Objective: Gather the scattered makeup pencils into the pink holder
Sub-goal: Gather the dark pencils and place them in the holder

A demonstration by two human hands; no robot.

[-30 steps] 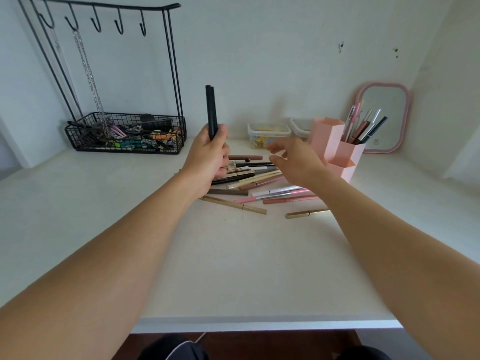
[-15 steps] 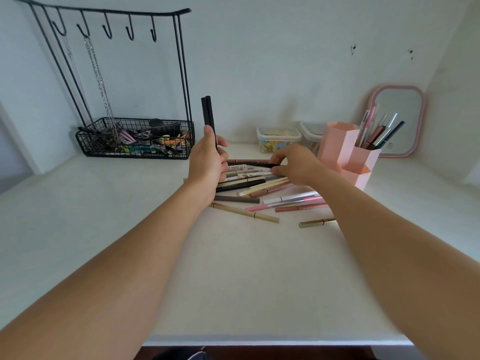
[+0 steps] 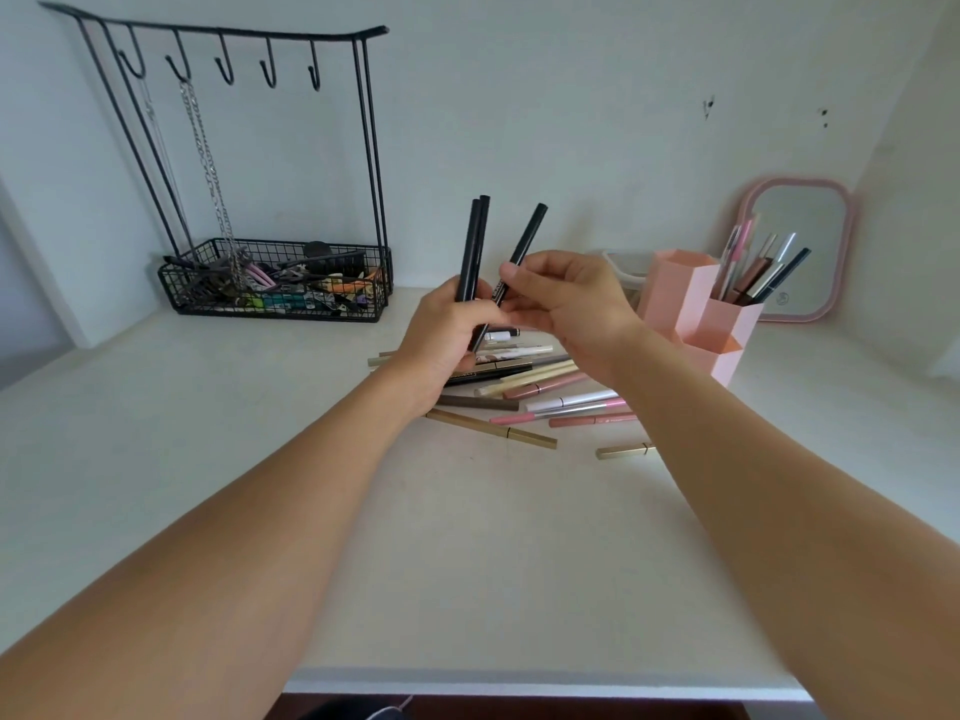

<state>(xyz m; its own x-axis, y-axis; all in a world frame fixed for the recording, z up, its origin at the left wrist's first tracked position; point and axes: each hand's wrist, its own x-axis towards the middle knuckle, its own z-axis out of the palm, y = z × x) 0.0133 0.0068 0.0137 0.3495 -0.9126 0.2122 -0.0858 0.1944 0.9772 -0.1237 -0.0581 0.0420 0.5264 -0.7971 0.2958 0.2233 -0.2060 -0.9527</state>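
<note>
Makeup pencils (image 3: 524,379) lie in a loose heap on the white tabletop (image 3: 467,537), just beside the pink holder (image 3: 691,309), which already carries several upright. The left hand (image 3: 441,335) grips two black pencils (image 3: 474,246) standing upright, fingers curled round their lower ends. The right hand (image 3: 566,304) pinches a third black pencil (image 3: 519,257) near its middle, tilted toward the left hand. These look light, stiff and smooth, so a bundle could slide or fan apart; a hold near the middle should steady each one, and thin barrels lying flat likely need a fingertip pinch to lift.
</note>
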